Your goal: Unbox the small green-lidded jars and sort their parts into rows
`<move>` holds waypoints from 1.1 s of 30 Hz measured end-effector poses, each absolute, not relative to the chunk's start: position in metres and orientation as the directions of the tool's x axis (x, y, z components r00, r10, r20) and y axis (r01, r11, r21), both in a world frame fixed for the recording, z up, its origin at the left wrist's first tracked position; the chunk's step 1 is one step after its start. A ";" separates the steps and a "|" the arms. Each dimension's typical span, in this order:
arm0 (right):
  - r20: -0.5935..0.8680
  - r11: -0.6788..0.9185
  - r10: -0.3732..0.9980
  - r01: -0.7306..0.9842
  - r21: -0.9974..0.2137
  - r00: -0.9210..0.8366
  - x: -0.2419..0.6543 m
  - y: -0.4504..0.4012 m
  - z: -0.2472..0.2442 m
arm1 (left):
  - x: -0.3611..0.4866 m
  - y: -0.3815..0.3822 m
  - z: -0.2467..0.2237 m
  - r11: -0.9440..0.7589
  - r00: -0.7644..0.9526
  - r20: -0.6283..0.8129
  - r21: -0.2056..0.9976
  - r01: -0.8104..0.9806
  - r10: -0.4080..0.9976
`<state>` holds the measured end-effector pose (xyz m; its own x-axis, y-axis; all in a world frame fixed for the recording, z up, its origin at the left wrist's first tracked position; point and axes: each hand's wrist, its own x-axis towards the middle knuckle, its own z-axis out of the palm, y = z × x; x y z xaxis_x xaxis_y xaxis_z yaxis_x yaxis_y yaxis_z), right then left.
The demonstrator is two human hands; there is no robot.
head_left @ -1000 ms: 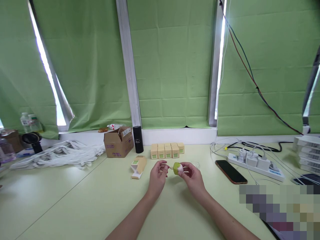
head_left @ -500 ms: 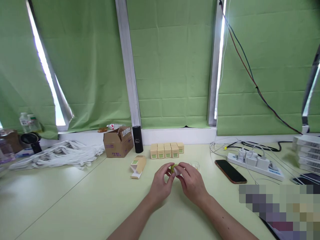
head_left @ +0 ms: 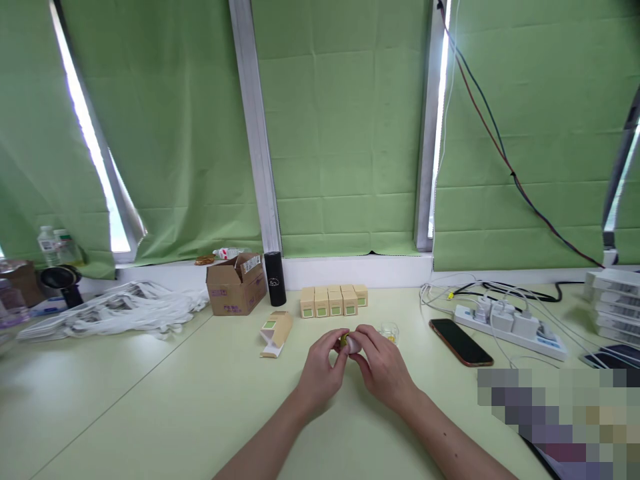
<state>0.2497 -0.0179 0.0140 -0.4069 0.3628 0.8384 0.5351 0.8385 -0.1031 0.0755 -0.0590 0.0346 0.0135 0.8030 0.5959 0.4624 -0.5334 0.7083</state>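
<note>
My left hand [head_left: 325,367] and my right hand [head_left: 383,363] meet over the middle of the table. Between their fingertips they pinch a small rounded white and yellow-green object [head_left: 353,344]. Fingers cover much of it, and its exact kind cannot be made out. Just behind my right hand stands a small clear container [head_left: 390,331] with something yellow in it. An opened small kraft box [head_left: 276,333] lies on its side to the left of my hands. Beyond them, several closed small kraft boxes [head_left: 329,302] stand in rows.
A brown carton [head_left: 237,287] and a black cylinder [head_left: 275,279] stand at the back. White straps [head_left: 135,310] are heaped at left. To the right lie a phone [head_left: 461,341], a power strip [head_left: 510,327] with tangled cables, and stacked clear trays [head_left: 617,303].
The small object has turned slightly between my fingers, with more of its white part showing. My right hand has shifted a little, and the clear container behind it shows more.
</note>
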 end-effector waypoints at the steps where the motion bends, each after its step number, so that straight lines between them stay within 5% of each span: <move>1: 0.837 0.839 0.363 0.535 -0.102 -0.410 0.250 -0.018 0.014 | 0.076 -0.059 0.035 -0.532 0.009 0.595 0.712 0.458 0.803; 11: 0.779 0.864 0.415 0.472 -0.176 -0.470 0.245 -0.017 0.015 | 0.080 -0.054 0.038 -0.471 -0.036 0.542 0.759 0.450 0.839; 33: 0.770 0.832 0.420 0.543 -0.115 -0.480 0.239 -0.014 0.006 | 0.081 -0.055 0.040 -0.392 -0.048 0.477 0.771 0.501 0.878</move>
<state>0.2387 -0.0141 0.0055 -0.4799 0.4202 0.7702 0.5429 0.8318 -0.1155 0.0809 -0.0553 0.0401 -0.0478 0.8775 0.4771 0.5015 -0.3920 0.7713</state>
